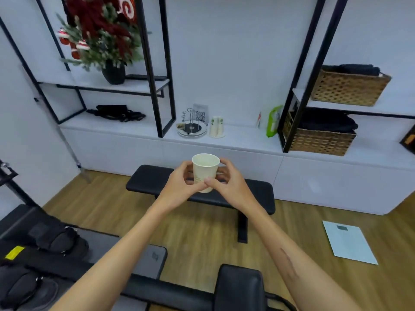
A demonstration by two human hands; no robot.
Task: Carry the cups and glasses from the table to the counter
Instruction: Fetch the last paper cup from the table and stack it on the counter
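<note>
A cream paper cup (205, 167) stands upright in the air in front of me, above a black padded bench (157, 179). My left hand (180, 184) curls round its left side and my right hand (226, 184) curls round its right side, thumb across the front. The cup looks empty from above. Beyond it runs a low white counter (242, 136) along the wall. On the counter stand stacked paper cups (216, 127) upside down and a metal cup rack on a round tray (192, 127).
A green packet (273, 121) and a wicker basket (321, 140) sit on the counter to the right. Black shelf posts (157, 86) rise from the counter. A scale (349, 242) lies on the wooden floor at right. Black gym equipment (45, 254) fills the lower left.
</note>
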